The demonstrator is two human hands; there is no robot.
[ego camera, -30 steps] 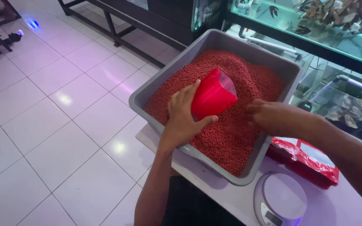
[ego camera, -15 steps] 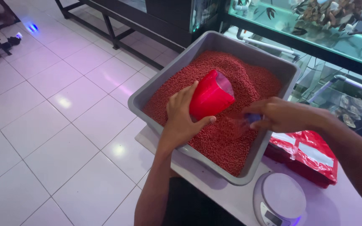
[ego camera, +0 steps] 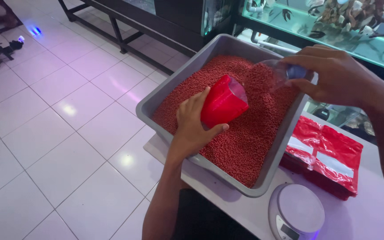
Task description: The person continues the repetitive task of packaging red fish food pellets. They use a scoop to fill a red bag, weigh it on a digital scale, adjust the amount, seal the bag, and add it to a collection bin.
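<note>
Nearest, at the lower edge of the white worktop (ego camera: 227, 200), a round digital kitchen scale (ego camera: 297, 212) sits bare, nothing on its plate, so by the look of it no weighing has been done. Just beyond it, to the right, flat red pouches (ego camera: 325, 153) lie stacked beside the grey plastic tub (ego camera: 263, 175), which is heaped with small red pellets (ego camera: 250, 133). Over those pellets the left hand (ego camera: 193, 126) is closed around a red stand-up pouch (ego camera: 223, 103), tilted with its open mouth up and to the right. Farther on, the right hand (ego camera: 334, 75) pinches a clear plastic scoop (ego camera: 275, 73) that hangs above the far side of the tub, near the pouch's mouth but apart from it; whether the scoop carries pellets is hard to tell. Judging from this, the filling is midway at most, and how full the pouch is cannot be seen. Behind the tub stand aquarium tanks (ego camera: 334, 18) on a dark metal frame (ego camera: 125, 31), with white tiled floor (ego camera: 45, 133) to the left; nothing lies between scoop and pouch.
</note>
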